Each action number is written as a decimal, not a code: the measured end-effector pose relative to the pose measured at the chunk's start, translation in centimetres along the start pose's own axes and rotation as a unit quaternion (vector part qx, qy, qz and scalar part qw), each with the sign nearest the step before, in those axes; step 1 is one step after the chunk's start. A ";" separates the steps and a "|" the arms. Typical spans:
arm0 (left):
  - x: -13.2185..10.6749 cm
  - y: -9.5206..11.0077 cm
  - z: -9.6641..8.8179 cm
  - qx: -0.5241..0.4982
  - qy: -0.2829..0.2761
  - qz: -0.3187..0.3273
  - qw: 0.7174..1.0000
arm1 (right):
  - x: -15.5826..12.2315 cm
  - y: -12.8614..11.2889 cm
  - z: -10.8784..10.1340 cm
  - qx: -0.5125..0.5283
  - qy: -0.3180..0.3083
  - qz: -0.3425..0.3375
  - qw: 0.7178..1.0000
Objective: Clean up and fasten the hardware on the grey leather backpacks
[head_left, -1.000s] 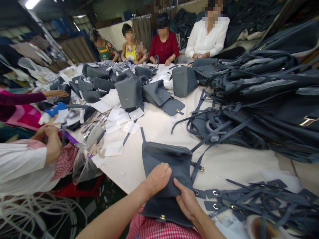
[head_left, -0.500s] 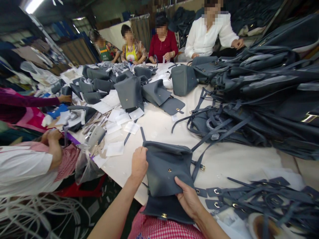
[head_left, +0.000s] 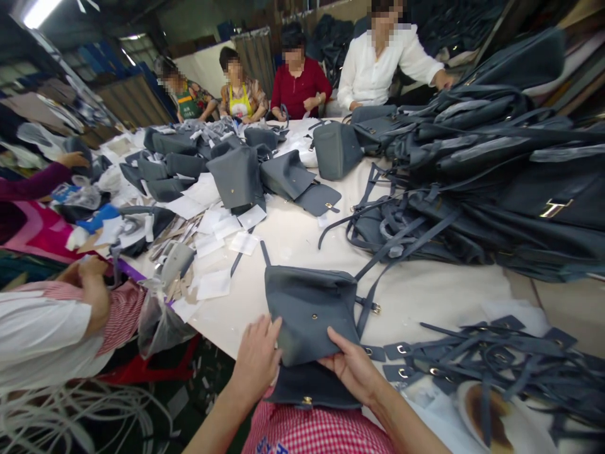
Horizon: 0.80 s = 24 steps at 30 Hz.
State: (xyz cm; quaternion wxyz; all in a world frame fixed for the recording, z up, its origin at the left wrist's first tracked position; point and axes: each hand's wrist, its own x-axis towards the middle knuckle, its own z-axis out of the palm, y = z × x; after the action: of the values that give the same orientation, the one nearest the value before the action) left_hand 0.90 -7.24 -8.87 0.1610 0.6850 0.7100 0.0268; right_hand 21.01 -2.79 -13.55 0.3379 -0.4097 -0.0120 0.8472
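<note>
1. Blue-grey backpack point(head_left: 307, 299): my 12 o'clk, at table point(head_left: 293, 236) edge.
2. R hand point(head_left: 355, 371) pinching its 5 o'clk edge.
3. L hand point(head_left: 258, 354) slid from 10 to 8 o'clk, grip can't tell; prob. R steadies it.

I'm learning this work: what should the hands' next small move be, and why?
Probably fold the flap up over the bag: the flap is open, its gold clasp apart from the round fitting, and the right hand holds the bag's edge.

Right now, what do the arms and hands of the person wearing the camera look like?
The left hand and right hand are bare, without gloves. No sleeves show on the forearms. A red-and-white checked garment shows between them.
</note>
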 end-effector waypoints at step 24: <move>-2.7 2.6 -5.8 -0.371 0.104 -0.076 0.920 | -4.2 -3.9 -7.4 -0.392 0.081 -0.152 0.904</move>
State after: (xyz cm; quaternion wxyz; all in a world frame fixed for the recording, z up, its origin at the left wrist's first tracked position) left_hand 1.94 -8.72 -2.22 0.3305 0.5134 0.7118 0.3471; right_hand 30.19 -4.11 -14.45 0.2749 -0.5697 -0.3777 0.6762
